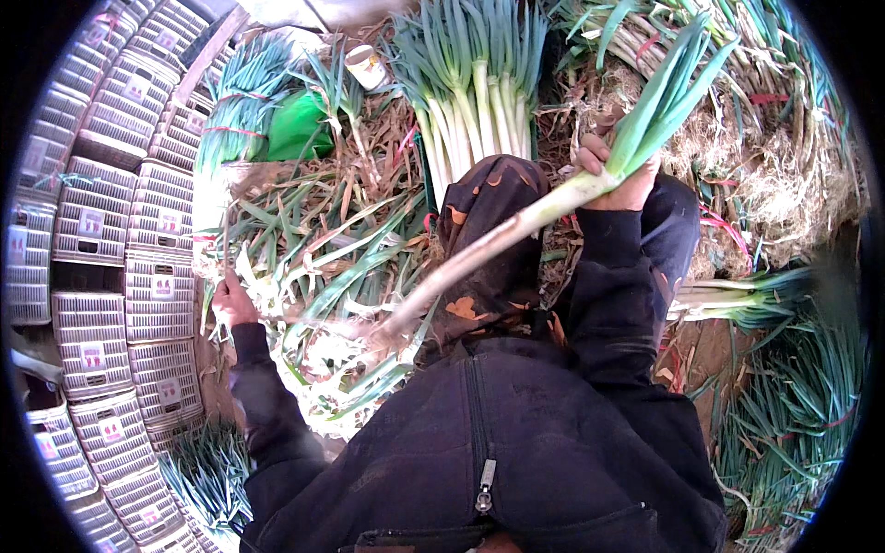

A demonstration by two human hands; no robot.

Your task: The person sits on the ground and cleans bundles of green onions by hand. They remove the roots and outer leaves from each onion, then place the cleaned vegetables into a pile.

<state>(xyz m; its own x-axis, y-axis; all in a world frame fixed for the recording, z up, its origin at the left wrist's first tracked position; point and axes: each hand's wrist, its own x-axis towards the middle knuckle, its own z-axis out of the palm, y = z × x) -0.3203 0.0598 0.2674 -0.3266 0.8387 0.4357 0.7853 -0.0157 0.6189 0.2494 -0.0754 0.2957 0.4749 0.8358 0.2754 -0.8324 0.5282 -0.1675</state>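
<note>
My right hand (626,176) grips a long green onion (511,235) where its white shaft meets the green leaves. The onion slants across my knees, leaves up to the right, its blurred root end low on the left. Out to the left, my left hand (234,301) is closed around a thin upright tool (226,238), perhaps a knife; glare hides its details. Cut leaves and peelings (346,256) lie heaped between my left hand and my legs. Beyond my knee, several trimmed green onions (484,110) stand side by side in a dark green crate.
Stacked plastic crates (93,345) form a wall at the left. Tied onion bundles lie by a green bag (299,124) and a white cup (366,67). Untrimmed onions with dry roots (774,180) are piled at right, above more green onions (795,422).
</note>
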